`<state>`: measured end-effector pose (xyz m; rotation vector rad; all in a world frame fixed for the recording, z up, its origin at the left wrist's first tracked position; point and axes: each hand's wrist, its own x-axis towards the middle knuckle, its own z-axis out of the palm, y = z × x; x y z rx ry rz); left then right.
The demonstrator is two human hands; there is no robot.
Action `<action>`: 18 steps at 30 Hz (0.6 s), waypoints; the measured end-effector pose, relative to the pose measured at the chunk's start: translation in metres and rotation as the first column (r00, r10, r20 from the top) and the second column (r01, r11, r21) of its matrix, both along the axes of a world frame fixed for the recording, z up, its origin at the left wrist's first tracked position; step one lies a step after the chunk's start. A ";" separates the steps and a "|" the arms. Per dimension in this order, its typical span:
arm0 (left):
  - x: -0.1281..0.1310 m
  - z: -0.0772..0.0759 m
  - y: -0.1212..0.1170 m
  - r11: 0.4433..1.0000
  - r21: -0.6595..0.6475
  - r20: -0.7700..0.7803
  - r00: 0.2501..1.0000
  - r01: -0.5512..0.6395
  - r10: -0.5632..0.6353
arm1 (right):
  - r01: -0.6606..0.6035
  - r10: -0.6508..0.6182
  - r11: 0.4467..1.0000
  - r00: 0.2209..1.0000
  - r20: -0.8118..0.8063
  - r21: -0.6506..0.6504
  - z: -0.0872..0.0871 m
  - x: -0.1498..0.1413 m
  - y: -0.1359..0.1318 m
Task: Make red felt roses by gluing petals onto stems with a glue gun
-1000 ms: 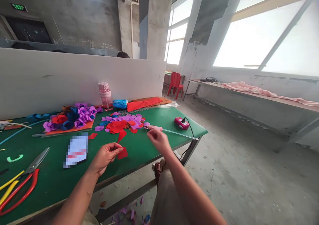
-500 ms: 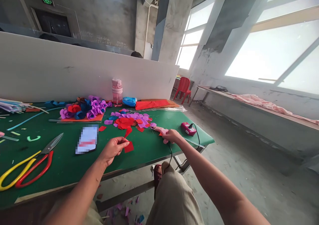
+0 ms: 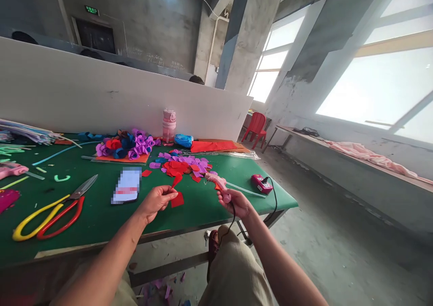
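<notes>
My left hand [image 3: 157,203] is closed in a pinch on red paper petals: one folded petal [image 3: 177,179] sticks up from the fingertips and a flat red piece [image 3: 177,200] shows beside them. My right hand [image 3: 238,203] wraps round the handle of a pink hot glue gun [image 3: 221,184], its nozzle pointing left toward the petal pile. A clear glue stick [image 3: 245,189] extends from its rear and a black cord hangs from the handle. Just beyond both hands lies a heap of loose red petals [image 3: 176,167] and purple petals [image 3: 199,162].
On the green table [image 3: 203,215] are scissors [image 3: 61,210], a phone [image 3: 126,185], finished paper flowers [image 3: 130,143], a pink bottle [image 3: 169,127], a blue packet [image 3: 183,140] and a pink power socket [image 3: 261,184] with a cord. A white partition [image 3: 135,98] stands behind.
My right hand has reached the glue gun, taken hold of its handle and turned palm-up around it. My left hand keeps its pinch on the red petals. The view has swung left.
</notes>
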<state>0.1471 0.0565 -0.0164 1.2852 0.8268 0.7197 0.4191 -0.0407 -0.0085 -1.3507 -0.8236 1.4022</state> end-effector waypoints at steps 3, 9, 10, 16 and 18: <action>-0.001 0.003 0.000 1.000 -0.010 -0.017 1.000 -0.005 0.005 | -0.041 0.056 0.996 0.980 -0.193 0.081 -0.008 -0.017 0.002; -0.003 0.003 0.003 0.996 0.086 -0.247 0.968 -0.021 0.041 | -0.068 0.122 0.982 0.941 -0.315 0.179 -0.001 -0.043 0.000; -0.003 0.002 0.004 0.995 0.099 -0.277 0.959 -0.027 0.054 | -0.047 0.103 0.980 0.952 -0.289 0.195 0.002 -0.046 -0.003; -0.002 -0.005 0.005 0.991 0.125 -0.324 0.942 -0.044 0.082 | -0.097 0.101 0.957 0.995 0.000 0.273 0.017 -0.057 -0.021; -0.002 -0.007 0.005 0.990 0.132 -0.319 0.943 -0.052 0.092 | -0.177 0.155 0.951 0.982 0.105 0.252 0.020 -0.059 -0.026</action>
